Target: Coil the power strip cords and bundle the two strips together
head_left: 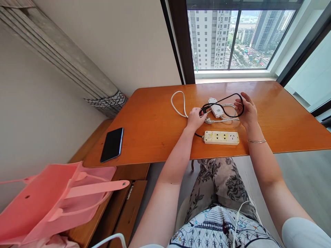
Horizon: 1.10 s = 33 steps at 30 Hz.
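Note:
A black power cord point(227, 115) is gathered in loops above the wooden table point(150, 137). My left hand point(196, 119) is closed around the bunched cord near its black plug point(204, 109). My right hand point(247, 109) has the far end of the loop running across its curved fingers. In front of both hands lies a cream power strip point(221, 137), with the black cord leading from its left end. Behind the loops rests a white power strip point(216, 107) with a white cord point(178, 110) and a white plug point(208, 121), partly covered by the black cord.
A dark phone point(112, 145) lies on the table's left side. Below it, a pink bag point(51, 199) stands on a wooden cabinet point(130, 210). A window point(240, 38) is beyond the table's far edge, and a curtain point(77, 65) hangs at the left.

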### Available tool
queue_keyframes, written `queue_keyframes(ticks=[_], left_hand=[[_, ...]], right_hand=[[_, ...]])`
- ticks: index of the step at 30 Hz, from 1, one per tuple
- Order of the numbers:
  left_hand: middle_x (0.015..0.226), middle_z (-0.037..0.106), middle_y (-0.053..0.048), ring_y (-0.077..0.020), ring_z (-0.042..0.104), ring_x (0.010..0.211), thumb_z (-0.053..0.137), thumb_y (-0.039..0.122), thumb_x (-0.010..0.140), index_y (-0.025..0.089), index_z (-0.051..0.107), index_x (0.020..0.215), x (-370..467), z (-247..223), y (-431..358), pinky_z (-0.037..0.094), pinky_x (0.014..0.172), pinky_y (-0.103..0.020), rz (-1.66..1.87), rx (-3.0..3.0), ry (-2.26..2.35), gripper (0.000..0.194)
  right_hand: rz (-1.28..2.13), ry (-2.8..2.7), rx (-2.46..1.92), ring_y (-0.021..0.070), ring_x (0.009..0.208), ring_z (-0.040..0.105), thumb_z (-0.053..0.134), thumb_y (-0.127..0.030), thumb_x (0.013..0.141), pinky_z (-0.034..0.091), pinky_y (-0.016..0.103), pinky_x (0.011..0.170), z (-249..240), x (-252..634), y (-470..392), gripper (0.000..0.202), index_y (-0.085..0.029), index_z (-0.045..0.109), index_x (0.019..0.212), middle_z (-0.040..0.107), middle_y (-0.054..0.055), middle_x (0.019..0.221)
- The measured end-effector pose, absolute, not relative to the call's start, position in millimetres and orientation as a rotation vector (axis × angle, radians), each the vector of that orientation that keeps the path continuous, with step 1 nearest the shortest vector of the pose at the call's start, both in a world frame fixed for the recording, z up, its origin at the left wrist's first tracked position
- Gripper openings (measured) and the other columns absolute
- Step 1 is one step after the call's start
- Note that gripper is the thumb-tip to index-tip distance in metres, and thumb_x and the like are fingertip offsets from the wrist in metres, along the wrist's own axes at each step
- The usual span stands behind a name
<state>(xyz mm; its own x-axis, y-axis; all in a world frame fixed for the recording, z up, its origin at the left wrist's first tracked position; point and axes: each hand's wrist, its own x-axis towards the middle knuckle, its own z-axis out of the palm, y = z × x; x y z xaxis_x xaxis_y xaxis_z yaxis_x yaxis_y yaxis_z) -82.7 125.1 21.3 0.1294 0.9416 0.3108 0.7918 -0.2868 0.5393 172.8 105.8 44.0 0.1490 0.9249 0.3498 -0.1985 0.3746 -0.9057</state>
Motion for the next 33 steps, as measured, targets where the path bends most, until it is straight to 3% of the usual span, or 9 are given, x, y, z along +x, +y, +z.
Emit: queue_keyframes(ticks=[5, 9, 13, 15, 22, 26, 29, 33], left_hand=[[0.091, 0.070, -0.006, -0.0215, 0.064, 0.093, 0.061, 0.032, 0.089, 0.021, 0.062, 0.083, -82.9, 24.6, 123.2, 0.051, 0.084, -0.034, 0.838, 2.071, 1.659, 0.013], [0.098, 0.073, -0.006, -0.0199, 0.066, 0.091, 0.064, 0.028, 0.086, 0.019, 0.070, 0.093, -84.3, 23.9, 124.3, 0.053, 0.086, -0.033, 0.904, 1.982, 1.577, 0.013], [0.118, 0.070, -0.010, -0.0206, 0.066, 0.111, 0.066, 0.019, 0.083, 0.017, 0.070, 0.102, -83.7, 14.8, 132.2, 0.052, 0.101, -0.033, 1.197, 1.962, 1.420, 0.020], [0.115, 0.070, -0.010, -0.0212, 0.066, 0.112, 0.065, 0.022, 0.085, 0.019, 0.069, 0.098, -81.6, 8.7, 137.1, 0.052, 0.103, -0.035, 1.374, 1.930, 1.313, 0.014], [0.089, 0.069, -0.004, -0.0143, 0.070, 0.078, 0.062, 0.038, 0.091, 0.021, 0.064, 0.095, -80.9, 2.1, 145.1, 0.057, 0.076, -0.027, 1.739, 1.580, 1.112, 0.017], [0.087, 0.070, -0.004, -0.0149, 0.069, 0.078, 0.069, 0.041, 0.087, 0.020, 0.063, 0.090, -91.9, 6.9, 147.0, 0.055, 0.074, -0.026, 1.655, 1.523, 1.275, 0.022], [0.095, 0.073, -0.006, -0.0156, 0.068, 0.079, 0.075, 0.035, 0.081, 0.019, 0.064, 0.092, -98.0, 8.8, 148.3, 0.055, 0.072, -0.027, 1.479, 1.509, 1.386, 0.022], [0.103, 0.073, -0.006, -0.0150, 0.069, 0.080, 0.060, 0.023, 0.087, 0.019, 0.064, 0.096, -103.9, 13.6, 148.4, 0.055, 0.079, -0.029, 1.427, 1.485, 1.455, 0.011]], right_hand=[[1.155, -1.177, -0.826, 0.0159, 0.088, 0.074, 0.063, -0.031, 0.079, 0.061, 0.027, 0.061, 51.4, 165.5, 98.0, 0.043, -0.027, 0.062, 0.122, 0.065, 0.005, 0.140], [1.163, -1.265, -0.819, 0.0190, 0.091, 0.074, 0.067, -0.028, 0.074, 0.063, 0.033, 0.070, 51.9, 161.7, 94.5, 0.048, -0.027, 0.064, 0.121, 0.065, 0.006, 0.141], [1.144, -1.323, -0.759, 0.0212, 0.095, 0.074, 0.073, -0.029, 0.071, 0.062, 0.038, 0.084, 48.6, 154.6, 93.1, 0.054, -0.028, 0.064, 0.123, 0.069, 0.005, 0.133], [1.053, -1.292, -0.727, 0.0216, 0.100, 0.074, 0.075, -0.030, 0.072, 0.060, 0.039, 0.090, 46.5, 152.8, 94.1, 0.054, -0.031, 0.064, 0.124, 0.069, 0.004, 0.132], [0.654, -0.987, -0.724, 0.0243, 0.125, 0.064, 0.069, -0.038, 0.081, 0.060, 0.038, 0.090, 37.7, 182.3, 110.8, 0.053, -0.035, 0.058, 0.133, 0.058, 0.003, 0.144], [0.466, -0.888, -0.727, 0.0235, 0.129, 0.061, 0.063, -0.042, 0.087, 0.061, 0.037, 0.087, 29.3, 209.1, 125.0, 0.046, -0.035, 0.058, 0.132, 0.050, 0.004, 0.151], [0.375, -0.888, -0.761, 0.0236, 0.124, 0.065, 0.061, -0.047, 0.089, 0.061, 0.039, 0.087, 21.3, 218.2, 134.0, 0.047, -0.034, 0.055, 0.134, 0.050, 0.006, 0.149], [0.263, -0.885, -0.865, 0.0238, 0.116, 0.068, 0.054, -0.052, 0.093, 0.060, 0.041, 0.088, 10.3, 218.3, 143.1, 0.056, -0.031, 0.046, 0.144, 0.050, 0.010, 0.147]])
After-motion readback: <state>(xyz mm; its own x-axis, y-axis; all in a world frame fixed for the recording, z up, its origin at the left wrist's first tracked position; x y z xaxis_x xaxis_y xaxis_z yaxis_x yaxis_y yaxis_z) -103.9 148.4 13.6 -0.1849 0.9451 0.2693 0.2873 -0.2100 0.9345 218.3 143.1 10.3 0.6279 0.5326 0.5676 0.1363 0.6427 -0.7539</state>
